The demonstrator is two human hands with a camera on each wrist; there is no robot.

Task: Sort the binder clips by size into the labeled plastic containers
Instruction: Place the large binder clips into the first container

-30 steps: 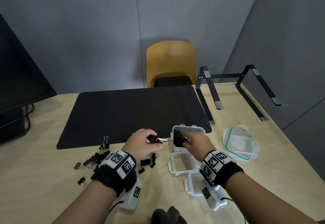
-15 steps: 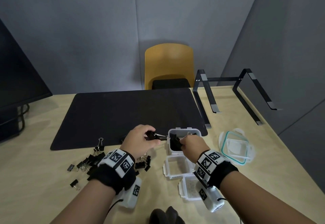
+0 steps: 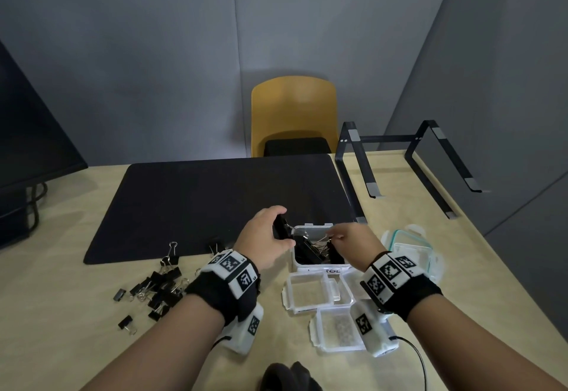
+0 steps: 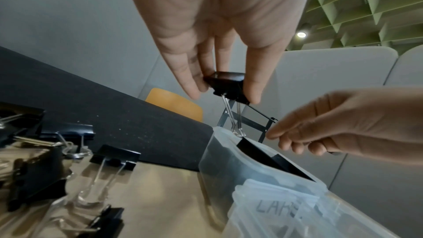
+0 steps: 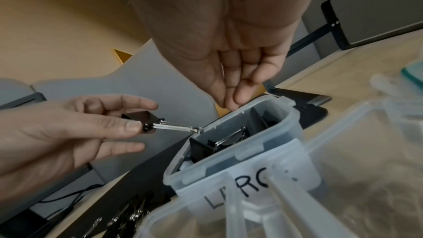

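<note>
Clips [image 3: 155, 289] wait loose at lower left. Your left hand [image 3: 264, 244] pinches a large clip [image 4: 227, 86] at the LARGE container [image 3: 319, 264] rim; your right hand [image 3: 353, 241], fingers relaxed and empty, hovers above. Release early and it could catch the rim and fall outside.

My left hand [image 3: 266, 238] is out in front of me, and its thumb and fingers [image 4: 187, 79] pinch a big binder clip [image 4: 228, 84]. My right hand [image 3: 353, 241] is just beside it, fingers [image 5: 242, 90] loose and pointing down, holding nothing.
</note>
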